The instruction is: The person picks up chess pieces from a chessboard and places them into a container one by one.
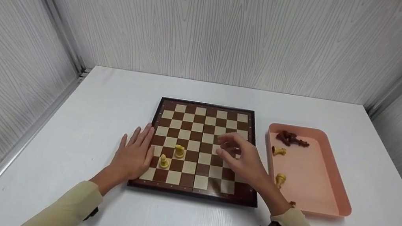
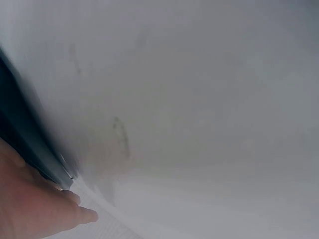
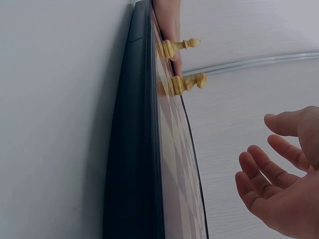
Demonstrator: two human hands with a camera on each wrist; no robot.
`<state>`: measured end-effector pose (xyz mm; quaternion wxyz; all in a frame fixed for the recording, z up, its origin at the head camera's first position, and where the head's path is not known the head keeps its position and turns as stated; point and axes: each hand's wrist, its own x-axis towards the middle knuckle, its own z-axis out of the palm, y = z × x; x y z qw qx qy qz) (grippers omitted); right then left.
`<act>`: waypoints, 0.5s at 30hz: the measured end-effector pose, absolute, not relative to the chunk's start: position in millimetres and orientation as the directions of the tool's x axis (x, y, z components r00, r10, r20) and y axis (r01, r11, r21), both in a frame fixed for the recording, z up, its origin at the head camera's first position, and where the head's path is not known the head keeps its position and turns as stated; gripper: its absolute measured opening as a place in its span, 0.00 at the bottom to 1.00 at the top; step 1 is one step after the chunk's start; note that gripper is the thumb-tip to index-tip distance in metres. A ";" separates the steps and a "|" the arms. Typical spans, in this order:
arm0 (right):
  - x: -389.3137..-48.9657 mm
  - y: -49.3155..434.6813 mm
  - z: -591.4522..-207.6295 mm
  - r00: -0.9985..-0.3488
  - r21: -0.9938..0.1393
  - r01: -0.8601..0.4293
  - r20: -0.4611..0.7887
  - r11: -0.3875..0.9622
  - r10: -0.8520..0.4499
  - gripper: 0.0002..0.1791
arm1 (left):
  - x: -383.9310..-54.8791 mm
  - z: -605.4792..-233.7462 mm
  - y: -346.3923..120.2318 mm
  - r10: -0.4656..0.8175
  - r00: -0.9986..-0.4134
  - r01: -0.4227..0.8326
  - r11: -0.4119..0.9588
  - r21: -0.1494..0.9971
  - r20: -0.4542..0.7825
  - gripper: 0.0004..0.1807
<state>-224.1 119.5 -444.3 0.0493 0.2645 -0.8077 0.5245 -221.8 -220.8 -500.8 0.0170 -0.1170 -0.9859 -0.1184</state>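
A brown and cream chessboard (image 1: 203, 169) lies on the white table. On its left half stand two yellow chess pieces: a knight (image 1: 179, 151) and, closer to the front, a slim-stemmed piece with a rounded top (image 1: 164, 162). My left hand (image 1: 132, 156) rests along the board's left edge, fingers straight. Over the right half hovers my right hand (image 1: 244, 159), its fingers and thumb loosely curved with nothing between them. In the right wrist view, that hand (image 3: 286, 179) is raised off the board surface, apart from the upright knight (image 3: 189, 83).
Right of the board sits a pink tray (image 1: 335, 177). Several dark chess pieces (image 1: 291, 138) lie at its far end, with yellow pieces (image 1: 279, 151) along its left side. Another dark piece (image 1: 293, 203) shows partly beside my right sleeve. Wood-grain panels (image 1: 221, 28) enclose the table.
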 end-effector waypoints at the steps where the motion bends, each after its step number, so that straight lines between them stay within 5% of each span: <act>1: -224.4 117.3 -444.2 -0.855 -0.821 -0.480 0.359 0.309 -0.375 0.16 | -222.0 -500.8 -220.7 0.227 -0.972 0.235 0.944 0.230 0.061 0.34; 15: -229.6 82.6 -451.3 -0.845 -0.848 -0.470 0.353 0.243 -0.402 0.15 | -222.6 -500.4 -220.1 0.228 -0.973 0.233 0.947 0.221 0.045 0.34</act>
